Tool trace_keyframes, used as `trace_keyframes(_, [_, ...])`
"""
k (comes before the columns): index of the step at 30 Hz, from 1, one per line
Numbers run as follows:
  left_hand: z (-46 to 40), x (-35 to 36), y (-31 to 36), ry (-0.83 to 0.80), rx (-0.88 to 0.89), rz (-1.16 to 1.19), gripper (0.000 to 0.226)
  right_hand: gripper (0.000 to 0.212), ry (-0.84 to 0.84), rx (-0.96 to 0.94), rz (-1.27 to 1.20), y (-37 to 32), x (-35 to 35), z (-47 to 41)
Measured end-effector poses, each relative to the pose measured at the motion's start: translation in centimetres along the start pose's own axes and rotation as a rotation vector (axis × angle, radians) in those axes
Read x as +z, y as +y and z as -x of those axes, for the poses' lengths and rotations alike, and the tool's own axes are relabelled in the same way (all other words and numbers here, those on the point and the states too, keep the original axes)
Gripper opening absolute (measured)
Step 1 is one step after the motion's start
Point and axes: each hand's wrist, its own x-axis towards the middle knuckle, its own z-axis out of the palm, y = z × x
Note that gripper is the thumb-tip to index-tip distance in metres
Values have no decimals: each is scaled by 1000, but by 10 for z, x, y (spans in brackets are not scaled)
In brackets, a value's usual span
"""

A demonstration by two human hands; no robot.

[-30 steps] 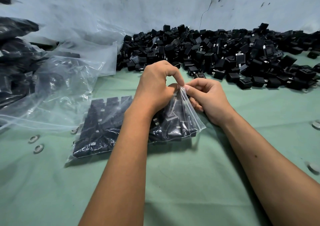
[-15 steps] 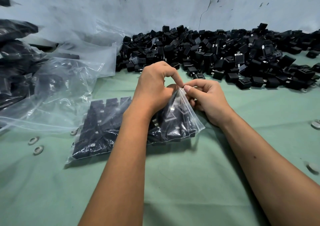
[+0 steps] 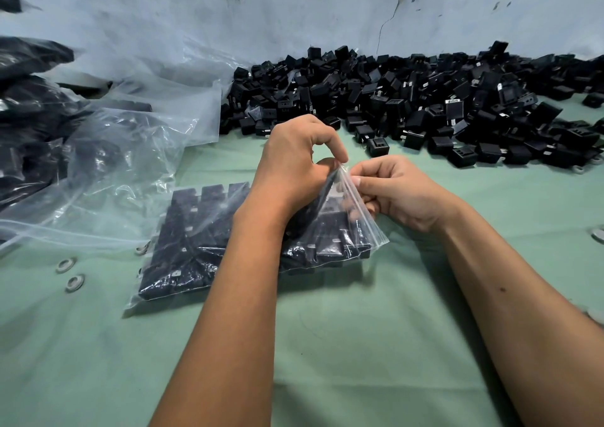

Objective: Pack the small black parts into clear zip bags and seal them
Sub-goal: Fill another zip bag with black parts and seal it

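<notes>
wall: pale blue-grey, scuffed, dark flecks, thin crack running down from top right of centre
surface: green cloth, faint creases, covers the whole work area and runs up to the wall
light: soft, even, shadows faint
washers: small pale rings on the cloth at left, more at the right edge

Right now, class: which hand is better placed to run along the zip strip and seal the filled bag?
Right hand: it pinches the filled bag on the strip's free side; left hand anchors the raised corner.
</notes>
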Motion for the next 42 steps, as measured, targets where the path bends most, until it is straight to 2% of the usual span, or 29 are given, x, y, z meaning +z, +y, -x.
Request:
trace_keyframes(3, [0,1,-1,3,5,-3,21,13,47,-34,9,-3,-3,3])
trace_keyframes(9, [-1,3,1,8,-4,-4,21,9,24,-36,18,-2,4,1])
trace_keyframes(13, [-1,3,1,8,-5,-8,20,9,84,-50,13,-3,-3,3])
trace_keyframes(16, [-1,3,3,7,6,-24,20,8,60,-42,34,-2,-3,2])
trace_keyframes(20, [0,5,6,0,26,-41,20,17,27,-23,43,-3,-5,0])
trace_keyframes(24, [-1,5,8,-11,33,-65,20,16,-13,15,47,-5,-11,4])
trace_keyframes(29, [0,5,8,-11,35,-73,20,38,-79,40,78,-4,-7,1])
trace_keyframes(33, [1,5,8,-3,32,-65,20,22,-11,50,96,-7,-17,6])
trace_keyframes(36, [0,5,8,-10,29,-65,20,20,-54,73,107,-6,-14,5])
trace_keyframes(39, [0,5,7,-13,27,-60,21,32,-124,74,81,-4,-6,2])
trace_keyframes(42, [0,5,6,-9,24,-50,20,42,-83,73,53,-5,-8,1])
